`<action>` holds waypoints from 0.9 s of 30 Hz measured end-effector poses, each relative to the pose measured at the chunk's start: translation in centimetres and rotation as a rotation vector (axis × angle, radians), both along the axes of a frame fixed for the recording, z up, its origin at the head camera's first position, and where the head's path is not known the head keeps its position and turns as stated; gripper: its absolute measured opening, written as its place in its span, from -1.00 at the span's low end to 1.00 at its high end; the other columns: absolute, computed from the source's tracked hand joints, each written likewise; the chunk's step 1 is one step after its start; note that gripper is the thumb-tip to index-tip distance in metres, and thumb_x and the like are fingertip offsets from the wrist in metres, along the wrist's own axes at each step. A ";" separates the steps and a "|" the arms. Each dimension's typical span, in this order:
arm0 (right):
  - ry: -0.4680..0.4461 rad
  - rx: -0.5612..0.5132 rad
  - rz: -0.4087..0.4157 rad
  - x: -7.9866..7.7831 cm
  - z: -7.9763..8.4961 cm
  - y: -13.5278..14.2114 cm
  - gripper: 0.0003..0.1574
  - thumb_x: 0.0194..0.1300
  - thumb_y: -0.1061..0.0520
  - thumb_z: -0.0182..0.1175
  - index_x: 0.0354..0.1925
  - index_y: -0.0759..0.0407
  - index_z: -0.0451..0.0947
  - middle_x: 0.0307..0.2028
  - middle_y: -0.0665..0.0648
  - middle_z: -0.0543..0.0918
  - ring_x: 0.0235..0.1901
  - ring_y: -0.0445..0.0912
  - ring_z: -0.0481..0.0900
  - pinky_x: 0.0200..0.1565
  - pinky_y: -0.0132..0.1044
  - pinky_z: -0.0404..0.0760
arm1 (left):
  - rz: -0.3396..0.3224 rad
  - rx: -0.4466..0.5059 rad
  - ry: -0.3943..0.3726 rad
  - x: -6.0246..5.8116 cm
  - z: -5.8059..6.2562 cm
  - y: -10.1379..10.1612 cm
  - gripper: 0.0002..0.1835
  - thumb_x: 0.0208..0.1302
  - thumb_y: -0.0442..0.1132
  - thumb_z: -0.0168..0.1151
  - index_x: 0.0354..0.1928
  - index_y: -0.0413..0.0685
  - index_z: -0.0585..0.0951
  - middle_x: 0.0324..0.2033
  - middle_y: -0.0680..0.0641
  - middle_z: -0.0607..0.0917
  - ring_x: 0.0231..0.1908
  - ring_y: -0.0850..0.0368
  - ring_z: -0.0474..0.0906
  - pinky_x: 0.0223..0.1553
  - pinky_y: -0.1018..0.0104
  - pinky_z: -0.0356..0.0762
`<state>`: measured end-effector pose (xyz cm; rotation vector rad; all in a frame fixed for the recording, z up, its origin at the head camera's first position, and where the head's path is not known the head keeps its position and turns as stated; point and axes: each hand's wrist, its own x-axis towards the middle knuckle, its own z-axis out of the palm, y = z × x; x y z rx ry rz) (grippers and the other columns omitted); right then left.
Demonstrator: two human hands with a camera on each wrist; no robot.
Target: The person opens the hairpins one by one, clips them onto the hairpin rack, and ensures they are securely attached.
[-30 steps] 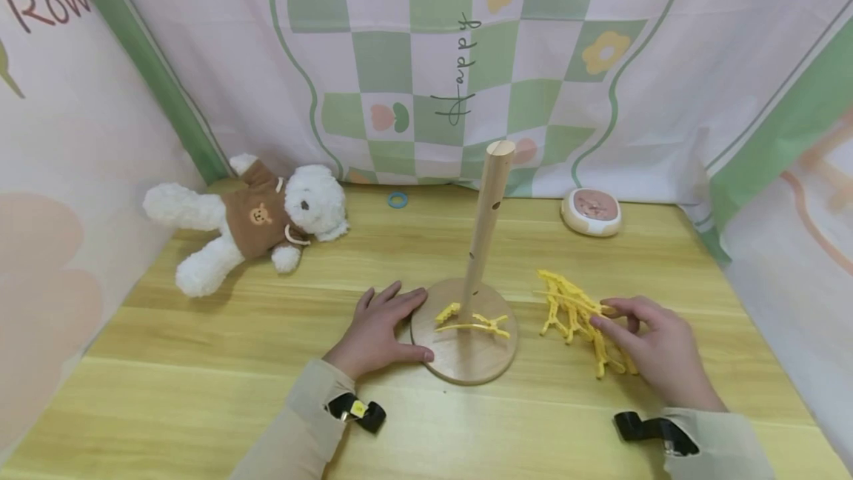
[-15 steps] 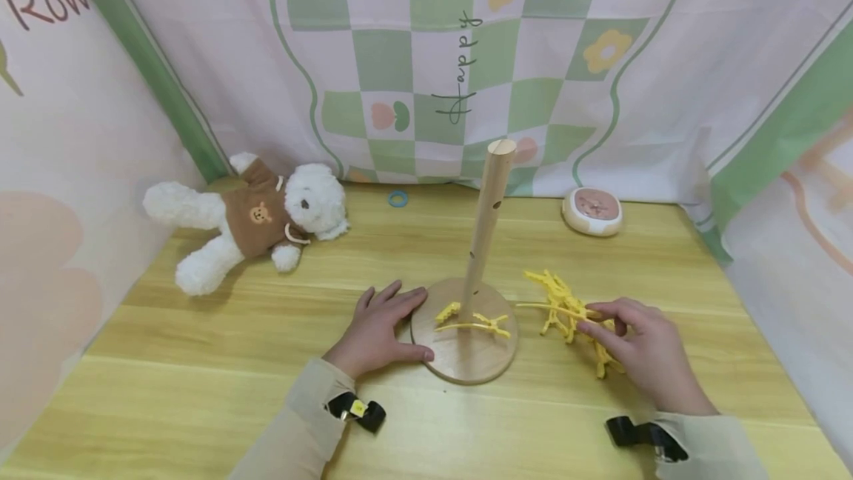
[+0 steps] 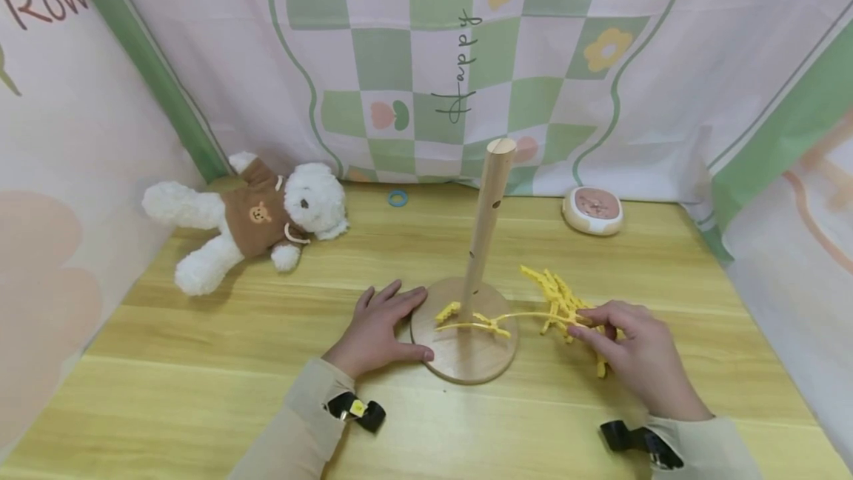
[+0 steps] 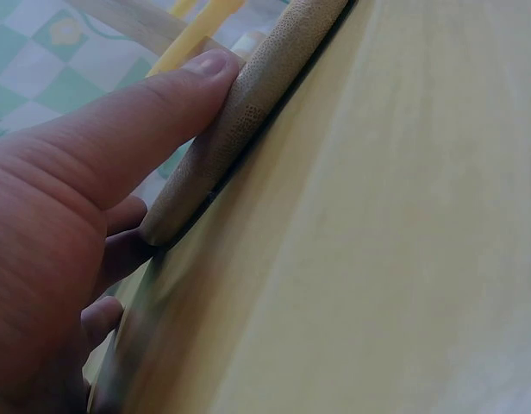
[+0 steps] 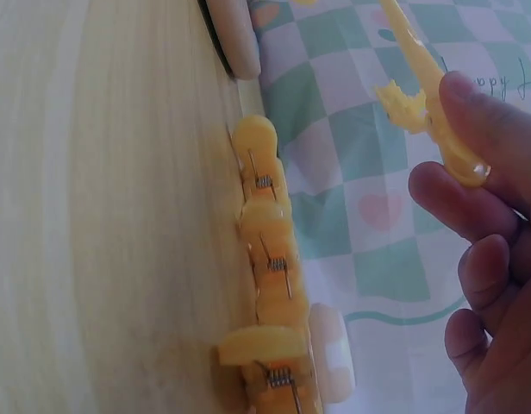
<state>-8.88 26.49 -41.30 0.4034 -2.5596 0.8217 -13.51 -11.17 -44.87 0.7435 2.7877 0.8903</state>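
My right hand (image 3: 636,358) pinches a yellow plastic spring clip (image 3: 533,315) between thumb and fingers. Its long thin arm points left to the wooden stand; in the right wrist view the held clip (image 5: 438,121) shows a short toothed part. A round wooden base (image 3: 460,365) carries an upright wooden post (image 3: 488,206) with several holes. Yellow clip pieces (image 3: 489,326) sit at the foot of the post; whether they pass through it I cannot tell. My left hand (image 3: 376,328) rests at the base's left rim, fingers spread, with its thumb (image 4: 175,108) touching the edge.
More yellow clips (image 3: 556,291) lie in a row just beyond my right hand; metal springs show on them. A white plush toy (image 3: 256,217) lies at the left, a blue ring (image 3: 397,199) at the back, and a white-and-pink device (image 3: 593,211) at the back right.
My right hand has moved left and brought the pinched clip away from the row, its long arm now reaching the stand's base. The left hand has stayed put.
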 end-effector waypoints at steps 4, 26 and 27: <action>0.010 -0.022 0.019 0.2 0.1 -0.5 -0.70 -0.10 0.26 0.60 -0.37 -0.04 0.76 -0.59 -0.27 0.49 -0.48 -0.25 0.33 -0.44 -0.48 0.28 | 0.001 0.001 -0.003 0.0 0.1 0.0 0.08 -0.04 0.35 0.48 0.51 0.09 0.32 0.46 0.14 0.34 0.53 -0.06 0.00 0.49 -0.18 -0.36; 0.068 -0.048 0.113 0.2 0.1 -2.5 -0.63 -0.18 0.24 0.62 -0.31 0.01 0.79 -0.52 -0.28 0.54 -0.44 -0.27 0.39 -0.37 -0.47 0.36 | -0.002 0.005 0.002 0.0 0.1 0.0 0.08 -0.04 0.34 0.48 0.51 0.07 0.32 0.46 0.14 0.35 0.53 -0.07 0.00 0.49 -0.19 -0.36; 0.070 -0.048 0.120 0.2 0.1 -2.5 -0.62 -0.19 0.25 0.62 -0.30 0.02 0.79 -0.51 -0.27 0.56 -0.44 -0.27 0.40 -0.36 -0.47 0.36 | -0.002 0.006 0.002 0.0 0.1 0.0 0.08 -0.04 0.34 0.48 0.51 0.07 0.32 0.46 0.14 0.35 0.53 -0.07 0.00 0.49 -0.19 -0.36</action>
